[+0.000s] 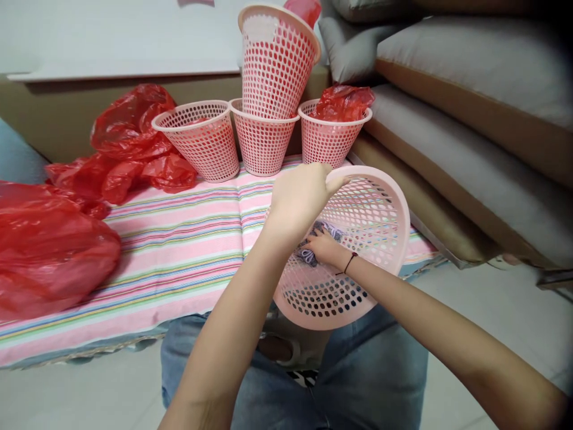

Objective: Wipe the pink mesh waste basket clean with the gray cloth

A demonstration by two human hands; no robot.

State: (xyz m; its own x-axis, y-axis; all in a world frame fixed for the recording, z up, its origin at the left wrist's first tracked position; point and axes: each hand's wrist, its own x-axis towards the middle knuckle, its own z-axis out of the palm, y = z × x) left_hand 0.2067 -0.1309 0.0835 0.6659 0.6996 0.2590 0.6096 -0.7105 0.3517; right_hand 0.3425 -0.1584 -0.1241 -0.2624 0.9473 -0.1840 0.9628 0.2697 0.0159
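Note:
A pink perforated plastic basket (385, 197) lies tilted, its mouth facing me, close above my lap. With its thumb at the rim, my left hand (299, 194) grips the basket's upper left side; the other fingers are hidden behind the hand. Deep inside the basket, my right hand (323, 246) is closed over a bunched purple-and-grey patterned cloth (308, 257) against the inner wall near the bottom. A thin dark bracelet circles the right wrist.
Three similar baskets (203, 143) stand along the back of a striped cover (179, 233), and another basket (275, 65) is stacked in the middle one. Crumpled red plastic bags (49, 251) lie at left. Grey cushions (474, 71) are piled at right.

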